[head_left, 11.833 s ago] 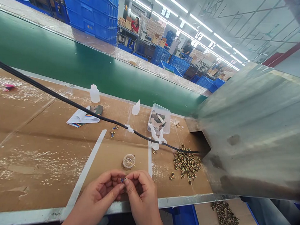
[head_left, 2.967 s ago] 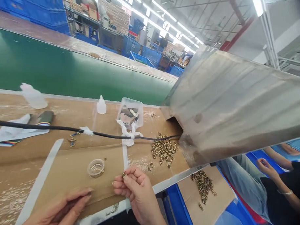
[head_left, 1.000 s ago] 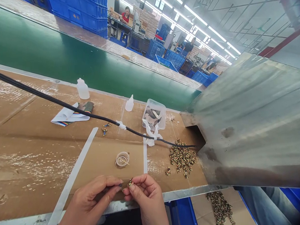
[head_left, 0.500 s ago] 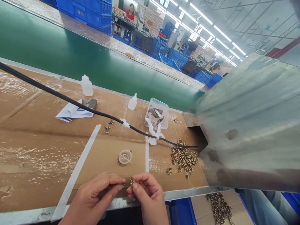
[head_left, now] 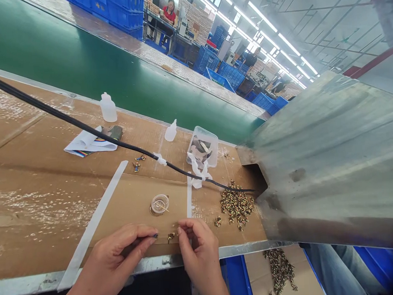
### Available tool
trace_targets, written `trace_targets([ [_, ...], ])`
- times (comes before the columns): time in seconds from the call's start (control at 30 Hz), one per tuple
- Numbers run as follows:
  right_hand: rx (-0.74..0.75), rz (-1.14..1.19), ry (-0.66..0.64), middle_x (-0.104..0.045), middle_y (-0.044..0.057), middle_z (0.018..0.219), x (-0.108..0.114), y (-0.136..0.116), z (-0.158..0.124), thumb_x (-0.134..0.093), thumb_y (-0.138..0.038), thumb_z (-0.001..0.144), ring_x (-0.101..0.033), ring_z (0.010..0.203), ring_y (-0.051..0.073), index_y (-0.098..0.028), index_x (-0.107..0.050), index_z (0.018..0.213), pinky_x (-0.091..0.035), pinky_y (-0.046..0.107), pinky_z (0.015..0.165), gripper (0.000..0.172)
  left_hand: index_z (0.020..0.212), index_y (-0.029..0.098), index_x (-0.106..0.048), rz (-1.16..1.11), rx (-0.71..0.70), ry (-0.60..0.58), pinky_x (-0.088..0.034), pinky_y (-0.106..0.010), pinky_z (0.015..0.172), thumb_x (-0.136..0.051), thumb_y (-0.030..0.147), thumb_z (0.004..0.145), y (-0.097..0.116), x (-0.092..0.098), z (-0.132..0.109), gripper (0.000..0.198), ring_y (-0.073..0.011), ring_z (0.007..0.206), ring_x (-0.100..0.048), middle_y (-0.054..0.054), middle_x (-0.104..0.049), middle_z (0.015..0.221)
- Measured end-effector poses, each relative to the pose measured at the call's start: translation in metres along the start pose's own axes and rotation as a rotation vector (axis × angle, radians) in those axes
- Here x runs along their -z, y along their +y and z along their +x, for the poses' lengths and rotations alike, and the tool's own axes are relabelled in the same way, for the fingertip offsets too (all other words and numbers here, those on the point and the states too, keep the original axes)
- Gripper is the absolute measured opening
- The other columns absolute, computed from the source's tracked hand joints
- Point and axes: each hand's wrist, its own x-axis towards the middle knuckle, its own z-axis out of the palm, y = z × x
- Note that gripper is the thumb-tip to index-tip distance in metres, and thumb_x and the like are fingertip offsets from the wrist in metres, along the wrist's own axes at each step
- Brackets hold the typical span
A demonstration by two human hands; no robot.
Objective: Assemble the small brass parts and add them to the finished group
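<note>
My left hand pinches a tiny dark blue piece between thumb and forefinger. Just right of it, a small dark, yellow-marked painted part lies on the cardboard near the table's front edge. My right hand is beside that part, its thumb and forefinger a little apart with nothing visible between them. Beyond both hands stands a small clear cup with a thin stick in it. A pile of similar small parts lies to the right, with a few loose ones at its near side.
Black cable crosses above the table. Behind it are two white squeeze bottles, a clear plastic box and a folded cloth. A metal panel stands at the right. A green conveyor runs along the back.
The small painted part has left my right fingers and now lies on the cardboard. My right hand has drawn slightly right; my left still pinches the blue piece. The view has shifted slightly.
</note>
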Motion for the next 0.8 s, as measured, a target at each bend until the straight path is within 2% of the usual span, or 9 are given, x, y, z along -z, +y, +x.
trace_targets([
  [0.17, 0.008, -0.039, -0.096, -0.065, 0.004, 0.086, 0.007, -0.002, -0.001, -0.056, -0.016, 0.09, -0.062, 0.074, 0.016, -0.02, -0.068, 0.092, -0.047, 0.023, 0.063, 0.013, 0.095, 0.033, -0.073, -0.027, 0.031, -0.011, -0.055, -0.011, 0.078, -0.065, 0.038, 0.086, -0.002, -0.001, -0.001, 0.013, -0.0122, 0.084, -0.073, 0.007, -0.077, 0.092],
  [0.3, 0.009, -0.008, -0.113, -0.063, 0.004, 0.089, 0.008, -0.004, -0.005, -0.059, -0.016, 0.089, -0.06, 0.074, 0.015, -0.021, -0.069, 0.097, -0.048, 0.023, 0.065, 0.013, 0.095, 0.033, -0.073, -0.007, 0.037, -0.002, -0.055, -0.011, 0.077, -0.065, 0.04, 0.086, -0.001, -0.001, -0.001, 0.014, -0.0123, 0.084, -0.073, 0.006, -0.077, 0.091],
  [0.47, 0.117, -0.001, -0.288, -0.061, 0.004, 0.1, 0.006, -0.003, -0.015, -0.076, -0.019, 0.078, -0.06, 0.083, 0.017, -0.026, -0.069, 0.111, -0.05, 0.024, 0.073, 0.034, 0.093, 0.032, -0.074, 0.034, 0.054, 0.011, -0.056, -0.012, 0.073, -0.063, 0.042, 0.086, -0.001, -0.001, 0.001, 0.016, -0.0128, 0.081, -0.073, 0.005, -0.077, 0.089],
  [0.63, 0.097, -0.049, -0.19, -0.06, 0.002, 0.083, 0.006, 0.004, -0.018, -0.07, -0.017, 0.083, -0.058, 0.069, 0.014, -0.024, -0.072, 0.09, -0.047, 0.023, 0.063, 0.01, 0.092, 0.031, -0.074, 0.027, 0.061, 0.013, -0.058, -0.014, 0.073, -0.063, 0.044, 0.086, -0.001, -0.001, -0.001, 0.018, -0.0145, 0.082, -0.074, 0.004, -0.077, 0.089],
  [0.8, 0.117, -0.138, -0.158, -0.064, 0.003, 0.083, -0.007, 0.005, -0.026, -0.068, -0.023, 0.087, -0.062, 0.072, 0.016, -0.026, -0.072, 0.097, -0.046, 0.024, 0.064, 0.011, 0.094, 0.032, -0.074, 0.016, 0.057, 0.0, -0.057, -0.013, 0.074, -0.063, 0.043, 0.086, -0.005, -0.002, -0.003, 0.017, -0.0142, 0.083, -0.074, 0.004, -0.077, 0.091],
])
